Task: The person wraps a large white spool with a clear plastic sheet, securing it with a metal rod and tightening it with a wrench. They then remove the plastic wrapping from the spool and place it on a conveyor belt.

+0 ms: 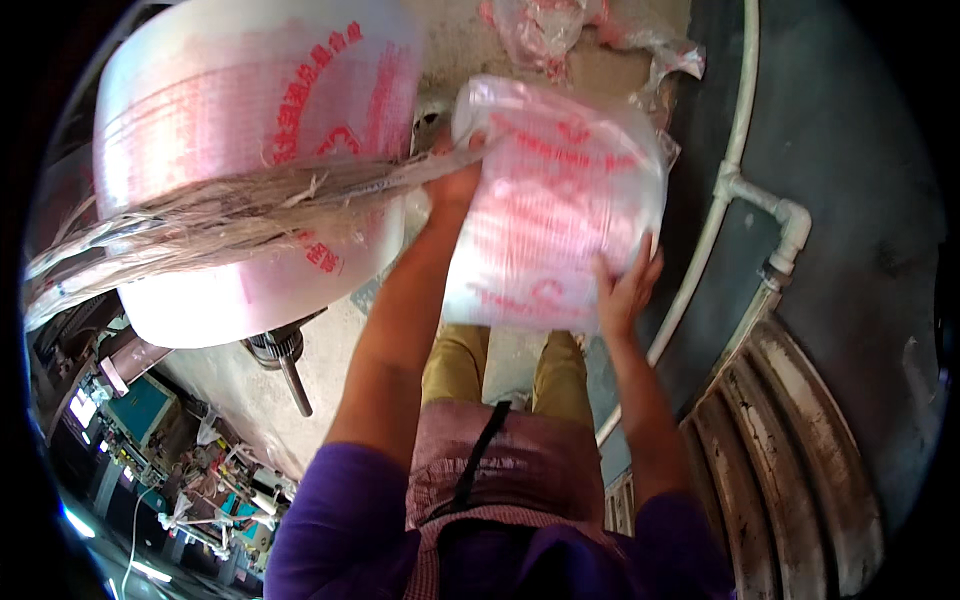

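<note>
While held up ahead of the chest, the bag stack (555, 205) is gripped by both hands: left hand (455, 180) at its top-left edge, right hand (625, 290) at its lower-right corner. Its long axis runs near upright, just right of the big film roll (250, 160).

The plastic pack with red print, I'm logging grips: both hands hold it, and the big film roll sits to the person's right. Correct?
Not quite. The head view shows both the left hand and right hand on the plastic pack, but the big film roll sits to the person's left.
</note>
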Tool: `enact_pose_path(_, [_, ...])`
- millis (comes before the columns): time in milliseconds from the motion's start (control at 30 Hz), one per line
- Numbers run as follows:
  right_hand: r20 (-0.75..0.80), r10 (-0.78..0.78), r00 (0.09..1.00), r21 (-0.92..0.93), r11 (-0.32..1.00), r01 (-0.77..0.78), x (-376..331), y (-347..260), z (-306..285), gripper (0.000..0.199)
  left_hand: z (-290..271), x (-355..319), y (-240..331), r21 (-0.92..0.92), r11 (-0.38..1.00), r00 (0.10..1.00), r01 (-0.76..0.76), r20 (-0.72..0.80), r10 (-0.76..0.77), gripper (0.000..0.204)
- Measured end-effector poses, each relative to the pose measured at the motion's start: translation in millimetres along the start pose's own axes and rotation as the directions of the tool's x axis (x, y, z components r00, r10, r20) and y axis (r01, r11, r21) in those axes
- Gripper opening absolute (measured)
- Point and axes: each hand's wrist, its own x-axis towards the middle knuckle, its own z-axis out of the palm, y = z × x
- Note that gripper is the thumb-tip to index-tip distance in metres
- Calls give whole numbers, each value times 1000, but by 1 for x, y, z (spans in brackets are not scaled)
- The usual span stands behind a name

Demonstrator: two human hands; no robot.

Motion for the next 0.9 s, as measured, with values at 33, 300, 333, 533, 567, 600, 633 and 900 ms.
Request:
enact_pose_path(33, [-46, -11, 999, -61, 998, 8, 21, -12, 2, 80, -11, 17, 16, -167, 986, 992, -9, 122, 30, 50])
enact_pose_path(300, [-9, 18, 1000, -63, 998, -18, 181, -26, 26, 71, -48, -78, 14, -477, 870, 970, 120, 244, 1, 89])
enact_pose_path(333, [10, 33, 999, -29, 999, -33, 189, -28, 27, 73, -51, -92, 6, -488, 869, 968, 81, 246, 48, 88])
enact_pose_path(533, [0, -190, 982, -83, 978, 189, 87, -11, 17, 89, -26, -109, -32, -363, 910, 949, 201, 302, -89, 80])
enact_pose_path(567, [40, -149, 988, -120, 981, 153, 68, -4, 19, 92, -20, -99, -21, -378, 905, 960, 193, 265, -94, 83])
enact_pose_path(600, [9, -153, 988, -111, 982, 153, 73, -4, 24, 92, -19, -87, -12, -386, 904, 969, 185, 226, -102, 86])
enact_pose_path(633, [-26, -146, 989, -100, 985, 143, 80, 0, 31, 92, -20, -75, 0, -380, 900, 965, 215, 225, -136, 88])
enact_pose_path(900, [-119, -149, 982, -158, 979, 129, 225, -50, 40, 75, 16, 7, 36, -406, 913, 998, 28, -42, -49, 90])
